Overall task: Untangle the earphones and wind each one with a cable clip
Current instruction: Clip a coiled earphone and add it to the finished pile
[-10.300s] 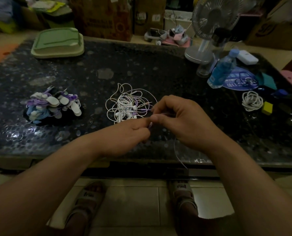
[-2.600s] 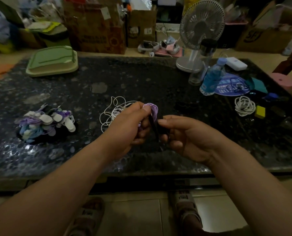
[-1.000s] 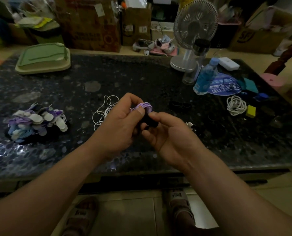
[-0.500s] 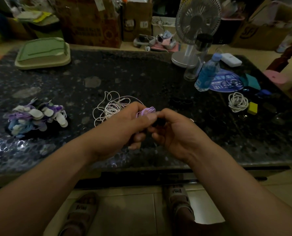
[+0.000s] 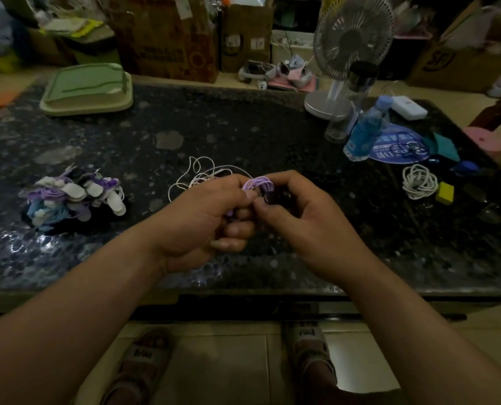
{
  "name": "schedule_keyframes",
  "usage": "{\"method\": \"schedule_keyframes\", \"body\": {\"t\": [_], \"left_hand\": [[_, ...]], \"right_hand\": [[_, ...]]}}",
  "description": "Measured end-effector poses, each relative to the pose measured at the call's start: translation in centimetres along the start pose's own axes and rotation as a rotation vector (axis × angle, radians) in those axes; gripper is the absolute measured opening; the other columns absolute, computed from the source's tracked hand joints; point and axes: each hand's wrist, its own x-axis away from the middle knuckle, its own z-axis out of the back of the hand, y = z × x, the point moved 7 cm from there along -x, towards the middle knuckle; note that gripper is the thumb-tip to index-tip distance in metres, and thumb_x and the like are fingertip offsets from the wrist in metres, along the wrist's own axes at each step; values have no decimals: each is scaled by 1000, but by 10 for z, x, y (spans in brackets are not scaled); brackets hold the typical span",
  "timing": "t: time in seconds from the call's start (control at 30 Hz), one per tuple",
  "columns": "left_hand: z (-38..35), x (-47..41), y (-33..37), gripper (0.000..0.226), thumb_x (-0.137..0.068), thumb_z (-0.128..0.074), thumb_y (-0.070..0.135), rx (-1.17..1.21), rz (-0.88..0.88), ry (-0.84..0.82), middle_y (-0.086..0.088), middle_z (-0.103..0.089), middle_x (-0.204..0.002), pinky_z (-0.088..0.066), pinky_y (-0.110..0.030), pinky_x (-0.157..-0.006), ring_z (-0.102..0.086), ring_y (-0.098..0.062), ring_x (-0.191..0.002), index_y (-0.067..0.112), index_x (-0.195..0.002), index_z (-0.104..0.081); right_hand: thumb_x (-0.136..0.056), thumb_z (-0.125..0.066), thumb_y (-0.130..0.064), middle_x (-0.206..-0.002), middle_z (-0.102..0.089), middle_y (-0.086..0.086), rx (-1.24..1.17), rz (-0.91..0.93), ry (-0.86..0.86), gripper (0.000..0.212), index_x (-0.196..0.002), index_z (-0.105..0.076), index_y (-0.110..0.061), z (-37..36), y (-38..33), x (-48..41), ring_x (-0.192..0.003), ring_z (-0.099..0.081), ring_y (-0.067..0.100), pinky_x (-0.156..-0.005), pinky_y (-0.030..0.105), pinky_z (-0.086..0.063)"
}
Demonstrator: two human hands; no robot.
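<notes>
One big dark speckled desk (image 5: 243, 127) fills the middle. A white fan (image 5: 353, 36) stands at its far right side, and a green tray (image 5: 87, 89) lies at the far left.

Over the near edge, the left grip (image 5: 202, 217) and the right grip (image 5: 304, 220) meet and touch at the fingertips.

On the left lies a heap of wound earphones (image 5: 73, 197) in purple, blue and white. Just behind the left grip lies a white tangle of earphones (image 5: 202, 176), partly hidden by it.

A blue bottle (image 5: 366, 133) stands near the fan. Closer in on the right lies a white cable coil (image 5: 418, 181), with a little yellow block (image 5: 445, 192) just beside it.

The left grip is curled tight. It pinches a small purple earphone bundle (image 5: 258, 184) between thumb and finger, up above the desk. The right grip is curled too, and its thumb and fingers pinch a little dark clip (image 5: 275, 197) that touches the bundle. The clip is too dark to see well.
</notes>
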Motion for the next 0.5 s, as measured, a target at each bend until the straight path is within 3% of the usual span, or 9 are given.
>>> {"method": "schedule_keyframes", "body": {"t": [0.07, 0.13, 0.37, 0.5], "left_hand": [[2, 1, 0, 12, -109, -41, 12, -42, 12, 11, 1, -43, -68, -24, -18, -41, -33, -7, -50, 11, -104, -52], [3, 1, -1, 12, -109, -41, 10, -83, 7, 39, 1, -48, -70, -26, -19, -42, -36, -7, -51, 11, -108, -53], [3, 1, 3, 25, -105, -38, -1, -278, -59, 132, -5, -52, -72, -48, -31, -51, -49, -14, -60, 0, -127, -50], [4, 4, 5, 16, -108, -42, 2, -358, -75, 99, -5, -55, -74, -59, -38, -64, -57, -18, -64, 3, -122, -50]], "right_hand": [[-100, -67, -25, -102, -74, -6, 29, -5, 20, 18, -118, -69, -28, 1, 0, 1, -91, -70, 18, -81, 43, -59], [-101, -66, -27, -94, -73, -4, 76, -9, 33, 14, -114, -68, -30, 0, 0, 2, -83, -67, 24, -73, 46, -56], [-99, -65, -28, -88, -69, -6, 146, -8, 111, 9, -107, -63, -31, -2, 5, -2, -74, -63, 11, -64, 31, -53], [-95, -63, -26, -85, -69, -4, 113, -21, 80, 7, -102, -62, -29, -6, 3, 0, -69, -61, 11, -59, 28, -50]]}}
